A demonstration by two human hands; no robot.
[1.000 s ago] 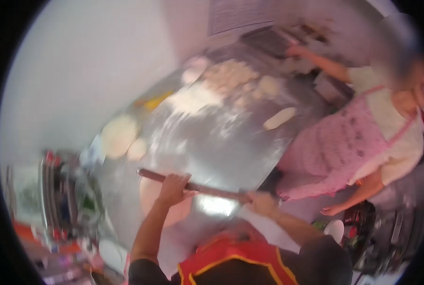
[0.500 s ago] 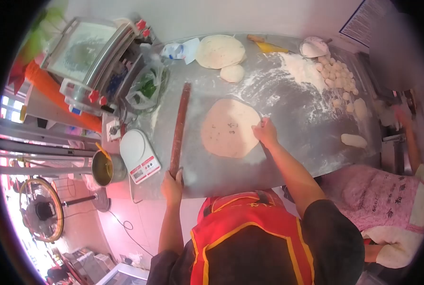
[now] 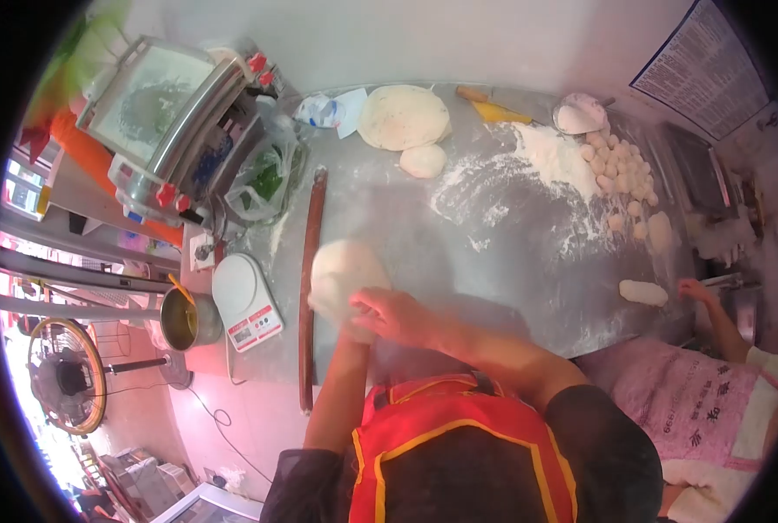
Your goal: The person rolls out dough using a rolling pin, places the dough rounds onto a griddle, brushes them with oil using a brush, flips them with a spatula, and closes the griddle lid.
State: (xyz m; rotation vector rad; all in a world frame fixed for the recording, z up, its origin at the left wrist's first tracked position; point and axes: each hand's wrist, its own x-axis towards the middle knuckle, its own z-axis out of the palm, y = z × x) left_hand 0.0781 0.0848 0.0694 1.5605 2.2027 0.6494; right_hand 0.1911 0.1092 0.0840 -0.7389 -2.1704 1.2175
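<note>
A thin round sheet of dough (image 3: 345, 268) is near the front left of the metal table, its surface smeared by motion. My right hand (image 3: 393, 315) crosses over my left wrist, its bent fingers closed at the sheet's lower right edge. Most of my left hand (image 3: 360, 331) is hidden beneath the dough and behind the right hand, so its fingers do not show. Just left of the dough lies a long brown rolling pin (image 3: 311, 288), untouched by either hand.
A white kitchen scale (image 3: 248, 301) and a metal pot (image 3: 189, 321) stand left. Behind lie a stacked flatbread (image 3: 404, 117), a smaller dough round (image 3: 423, 161) and a yellow scraper (image 3: 500, 112). Flour (image 3: 553, 161) and several dough balls (image 3: 617, 166) are right, near a co-worker's hand (image 3: 696, 289).
My left hand has let go of the rolling pin, which now lies on the table. The dough sheet and my right hand have moved left, over my left hand.
</note>
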